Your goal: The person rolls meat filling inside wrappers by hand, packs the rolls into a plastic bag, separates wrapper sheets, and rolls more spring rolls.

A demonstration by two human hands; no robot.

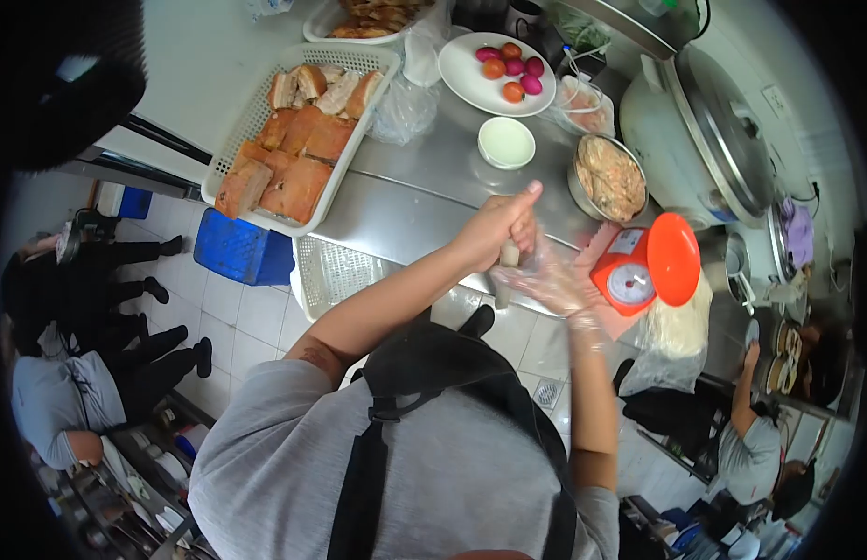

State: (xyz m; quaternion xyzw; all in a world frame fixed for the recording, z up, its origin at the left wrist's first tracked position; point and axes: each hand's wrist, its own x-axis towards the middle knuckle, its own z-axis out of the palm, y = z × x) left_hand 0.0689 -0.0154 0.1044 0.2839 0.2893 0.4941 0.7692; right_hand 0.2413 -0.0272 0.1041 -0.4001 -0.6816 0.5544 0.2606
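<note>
My left hand (498, 229) is bare, with its thumb raised and its fingers curled around a pale rod-like piece (503, 295) just past the table's near edge. What that piece is made of I cannot make out. A clear plastic glove covers my right hand (548, 283), which is close against the left one; its fingers are blurred. Right of my hands stands an orange kitchen scale (629, 283) with a round orange pan (672, 259). A metal bowl of minced filling (610, 179) and a small pale-green bowl (506, 143) lie beyond them.
A white perforated basket (314, 222) holds browned pork slabs (296, 189). At the back, a white plate (459, 79) carries red and purple balls. A large lidded pot (671, 140), a bagged pale mass (676, 322) and a blue crate (237, 247) surround me. Other people (55, 397) stand left and right.
</note>
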